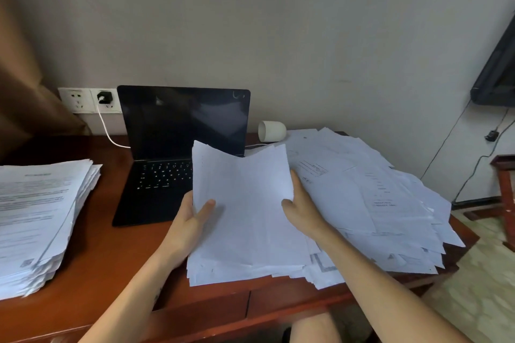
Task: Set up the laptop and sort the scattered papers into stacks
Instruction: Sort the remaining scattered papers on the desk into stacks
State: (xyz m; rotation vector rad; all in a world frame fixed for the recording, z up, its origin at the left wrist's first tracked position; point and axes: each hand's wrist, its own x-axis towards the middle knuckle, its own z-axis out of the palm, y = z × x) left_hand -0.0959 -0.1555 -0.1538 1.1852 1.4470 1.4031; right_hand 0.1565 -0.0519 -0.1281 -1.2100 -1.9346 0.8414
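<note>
A black laptop (pixel 167 145) stands open at the back of the wooden desk (pixel 111 253), its screen dark and keys faintly lit. Between both hands I hold up a bundle of white sheets (pixel 242 192) in front of the laptop. My left hand (pixel 192 220) grips its left edge, thumb on the front. My right hand (pixel 301 206) grips the right edge. Beneath and to the right spreads a loose heap of scattered papers (pixel 376 203). A tall stack of printed papers (pixel 39 217) sits at the desk's left end.
A white charger cable (pixel 107 131) runs from a wall socket (pixel 104 99) to the laptop. A white cup (pixel 271 131) lies on its side behind the heap. A dark screen (pixel 498 72) hangs on the right wall, with cables below. A curtain hangs at left.
</note>
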